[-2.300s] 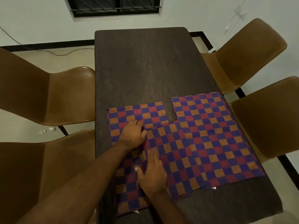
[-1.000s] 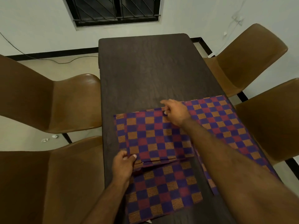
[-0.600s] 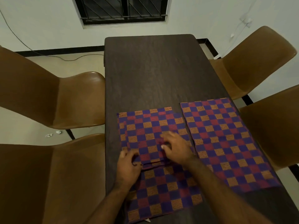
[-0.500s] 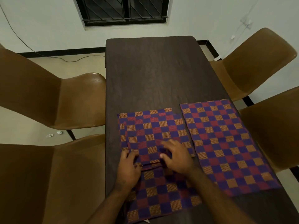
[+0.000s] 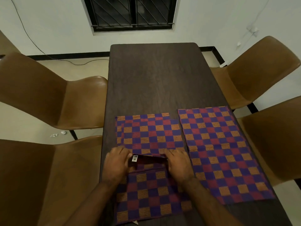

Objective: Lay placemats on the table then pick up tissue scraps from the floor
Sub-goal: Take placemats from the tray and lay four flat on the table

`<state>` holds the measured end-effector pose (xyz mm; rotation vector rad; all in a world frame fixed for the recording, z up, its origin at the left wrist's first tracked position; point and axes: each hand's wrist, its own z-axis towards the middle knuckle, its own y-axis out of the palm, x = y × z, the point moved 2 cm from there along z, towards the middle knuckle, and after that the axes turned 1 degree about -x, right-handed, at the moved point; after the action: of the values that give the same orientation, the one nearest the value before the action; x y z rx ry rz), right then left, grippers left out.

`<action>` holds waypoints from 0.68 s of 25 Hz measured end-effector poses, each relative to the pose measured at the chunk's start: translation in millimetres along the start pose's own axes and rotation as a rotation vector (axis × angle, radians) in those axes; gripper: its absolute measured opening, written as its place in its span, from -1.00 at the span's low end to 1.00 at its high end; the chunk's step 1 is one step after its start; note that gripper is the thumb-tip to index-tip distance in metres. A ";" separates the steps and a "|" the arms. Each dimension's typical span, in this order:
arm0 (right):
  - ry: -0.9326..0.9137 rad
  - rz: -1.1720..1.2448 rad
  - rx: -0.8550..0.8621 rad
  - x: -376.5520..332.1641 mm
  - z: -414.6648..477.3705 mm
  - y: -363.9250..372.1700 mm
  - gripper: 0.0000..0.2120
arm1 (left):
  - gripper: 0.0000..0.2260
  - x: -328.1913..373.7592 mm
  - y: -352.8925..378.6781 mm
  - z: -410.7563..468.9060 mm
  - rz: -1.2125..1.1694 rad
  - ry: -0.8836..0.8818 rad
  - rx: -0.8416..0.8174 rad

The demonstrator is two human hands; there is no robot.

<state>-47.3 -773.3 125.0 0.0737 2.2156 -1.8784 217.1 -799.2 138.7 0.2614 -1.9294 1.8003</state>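
A dark wooden table [image 5: 154, 75] carries checkered purple, red and orange placemats. One placemat [image 5: 223, 152] lies flat at the right edge. On the left a stack of placemats [image 5: 146, 132] overlaps a lower one [image 5: 149, 193]. My left hand [image 5: 116, 165] and my right hand [image 5: 178, 163] pinch the near edge of the top placemat, lifted slightly so its dark underside and a small white label [image 5: 134, 159] show. Tissue scraps [image 5: 58, 134] lie on the floor at the left, between two chairs.
Four brown chairs surround the table: two on the left [image 5: 48, 98] [image 5: 40, 176], two on the right [image 5: 254, 69] [image 5: 276, 141]. A barred window [image 5: 132, 13] sits in the far wall. A cable [image 5: 78, 62] runs along the floor.
My right hand came back from the right placemat to the left stack. Both hands now grip the top placemat's near edge and have raised it, exposing the label.
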 end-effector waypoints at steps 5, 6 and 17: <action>0.025 -0.112 -0.131 35.7 20.3 -38.6 -0.75 | -0.92 -7.0 -18.0 22.9 0.099 0.062 -0.257; 0.038 -0.141 -0.170 40.0 28.4 -47.1 -0.78 | -0.89 -9.7 -21.2 28.2 0.124 0.086 -0.279; 0.137 -0.134 0.149 34.7 262.2 -211.4 -0.82 | -0.94 13.1 -133.2 288.7 -0.061 -0.276 0.024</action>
<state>-82.7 -1070.6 283.1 0.0831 2.2132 -2.1705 203.9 -1093.8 258.2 0.5974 -2.0593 1.8263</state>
